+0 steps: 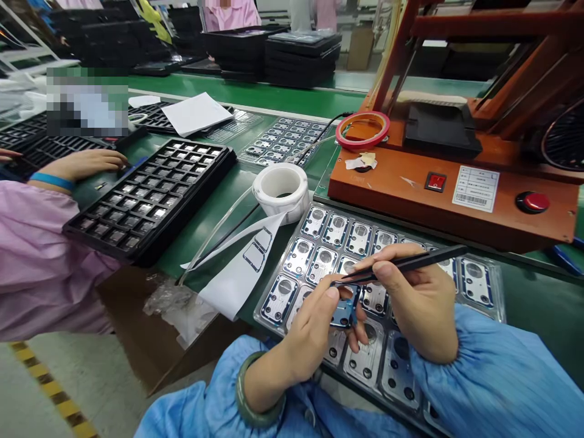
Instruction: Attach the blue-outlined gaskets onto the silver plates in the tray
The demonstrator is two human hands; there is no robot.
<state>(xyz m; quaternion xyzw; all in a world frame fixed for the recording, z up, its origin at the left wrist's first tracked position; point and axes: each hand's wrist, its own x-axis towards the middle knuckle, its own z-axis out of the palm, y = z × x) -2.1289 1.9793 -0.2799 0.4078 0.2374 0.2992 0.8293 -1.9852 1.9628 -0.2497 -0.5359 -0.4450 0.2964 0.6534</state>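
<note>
My left hand (314,331) is closed on a small metal plate (343,311) with a blue edge and a round opening, pinching it by its side. In my right hand (417,292) are black tweezers (410,260), their tips at the top edge of that plate. Whether the tips grip anything is too small to tell. Beneath both hands lies a clear plastic tray (499,298) with rows of similar plates in its pockets. Left of the tray stands a roll of white tape (281,182); its unwound strip (237,267) carries dark frame-shaped adhesive pieces.
An orange press machine (392,201) with a red button stands at the back right, a roll of red tape (362,129) on it. A co-worker's hand (86,163) is beside a black tray (150,194) on the left. Cables cross the green table.
</note>
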